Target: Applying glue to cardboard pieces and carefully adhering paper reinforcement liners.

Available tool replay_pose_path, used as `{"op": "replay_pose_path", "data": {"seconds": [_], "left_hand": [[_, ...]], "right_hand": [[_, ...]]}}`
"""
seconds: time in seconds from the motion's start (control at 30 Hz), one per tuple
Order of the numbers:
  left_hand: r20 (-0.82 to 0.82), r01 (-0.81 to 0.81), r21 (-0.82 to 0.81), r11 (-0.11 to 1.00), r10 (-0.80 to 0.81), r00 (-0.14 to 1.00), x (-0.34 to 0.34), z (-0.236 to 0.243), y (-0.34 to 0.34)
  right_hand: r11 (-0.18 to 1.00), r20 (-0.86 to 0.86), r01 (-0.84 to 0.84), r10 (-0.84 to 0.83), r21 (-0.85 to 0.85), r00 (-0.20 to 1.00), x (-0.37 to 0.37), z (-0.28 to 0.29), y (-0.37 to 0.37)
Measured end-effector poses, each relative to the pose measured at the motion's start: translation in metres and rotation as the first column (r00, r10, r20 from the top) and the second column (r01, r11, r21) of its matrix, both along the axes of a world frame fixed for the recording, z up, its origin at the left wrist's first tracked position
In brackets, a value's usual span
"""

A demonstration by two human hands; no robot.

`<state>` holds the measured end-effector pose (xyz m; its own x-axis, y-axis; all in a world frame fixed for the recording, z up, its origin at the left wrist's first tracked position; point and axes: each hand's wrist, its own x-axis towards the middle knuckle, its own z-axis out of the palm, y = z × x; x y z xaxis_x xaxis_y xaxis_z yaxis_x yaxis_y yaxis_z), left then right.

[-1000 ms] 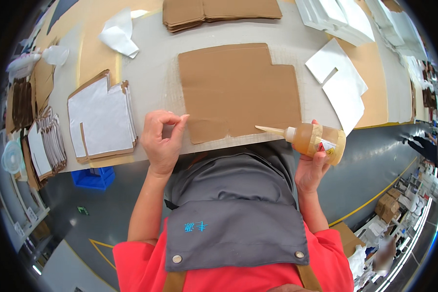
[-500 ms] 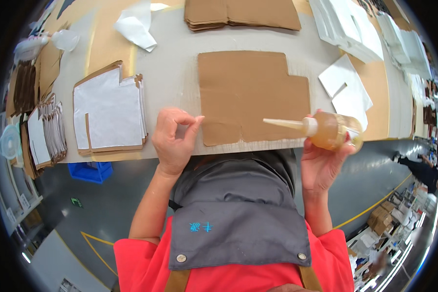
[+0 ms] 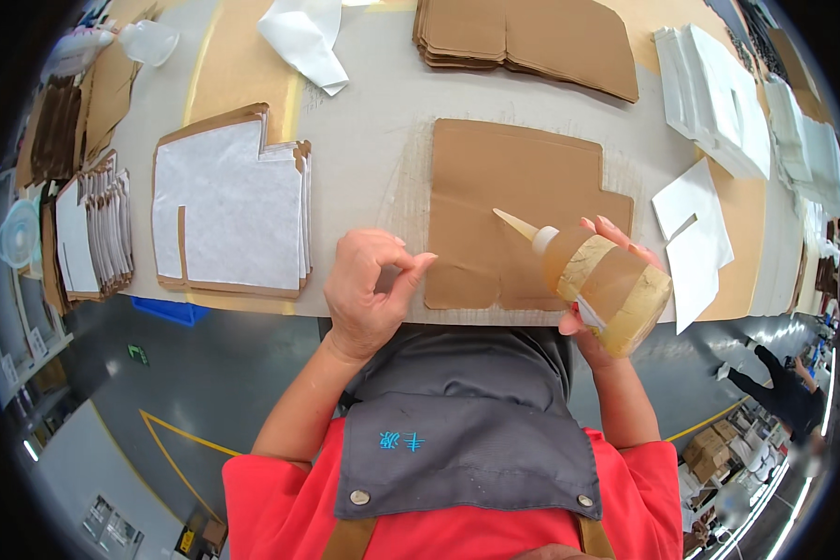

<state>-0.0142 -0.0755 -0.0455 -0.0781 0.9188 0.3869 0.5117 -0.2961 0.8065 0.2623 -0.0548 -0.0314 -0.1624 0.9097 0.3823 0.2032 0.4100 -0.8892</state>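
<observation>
A brown sheet [image 3: 509, 177] with a cut-out corner lies flat at the table's near edge. My right hand [image 3: 595, 341] is wrapped round a glue bottle [image 3: 616, 285] with amber liquid, pale tape bands and a long tapered nozzle. The bottle is tilted, its nozzle pointing up and left above the sheet. At the sheet's left edge is my left hand [image 3: 369, 289], thumb and forefinger pinched together, the other fingers curled. Whether anything is between its fingertips cannot be made out.
A stack of white-faced brown pieces [image 3: 233, 201] lies left, with more bundled pieces [image 3: 93, 233] beyond. Brown sheets [image 3: 532, 42] are piled at the back. White pieces [image 3: 695, 224] and a white stack [image 3: 714, 103] sit right. A blue crate [image 3: 168, 310] is below the table.
The bottle has moved left and toward me, and its nozzle has swung to point farther up. In the view, the sheet and stacks have shifted right. My left hand keeps its pinch.
</observation>
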Motion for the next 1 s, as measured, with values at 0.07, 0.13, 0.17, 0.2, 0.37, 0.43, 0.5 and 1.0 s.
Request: {"op": "replay_pose_path", "data": {"seconds": [0.07, 0.13, 0.17, 0.2, 0.37, 0.43, 0.5, 1.0], "left_hand": [[-0.001, 0.000, 0.001, 1.000, 0.000, 1.000, 0.000, 0.001, 0.001], [-0.001, 0.003, 0.005, 1.000, -0.003, 1.000, -0.001, 0.001, 0.001], [-0.001, 0.007, 0.005, 1.000, -0.007, 1.000, -0.001, 0.001, 0.002], [-0.001, 0.011, 0.005, 1.000, -0.011, 1.000, -0.001, 0.001, 0.002], [-0.009, 0.008, 0.015, 1.000, -0.008, 1.000, 0.000, 0.000, 0.001], [-0.012, 0.010, 0.020, 1.000, -0.010, 1.000, 0.000, 0.001, 0.001], [-0.023, 0.016, 0.021, 1.000, -0.016, 1.000, 0.000, 0.001, 0.000], [-0.055, -0.021, 0.029, 0.999, 0.023, 0.998, 0.001, 0.000, 0.000]], "right_hand": [[1.000, 0.125, -0.022, 0.021, 0.004, 0.992, 0.001, 0.002, 0.001], [1.000, 0.110, -0.001, 0.002, -0.012, 0.994, 0.001, 0.005, 0.000], [1.000, 0.094, 0.021, -0.019, -0.023, 0.995, 0.001, 0.005, -0.001], [0.999, 0.096, 0.022, -0.019, -0.024, 0.995, 0.003, 0.006, -0.003], [0.955, -0.052, 0.214, -0.229, -0.207, 0.972, 0.003, 0.012, -0.011], [0.942, -0.100, 0.231, -0.261, -0.243, 0.960, 0.000, 0.012, -0.008], [0.928, -0.149, 0.247, -0.296, -0.280, 0.944, 0.001, 0.014, -0.009], [0.918, -0.102, 0.206, -0.253, -0.339, 0.962, 0.023, 0.015, -0.059]]}}
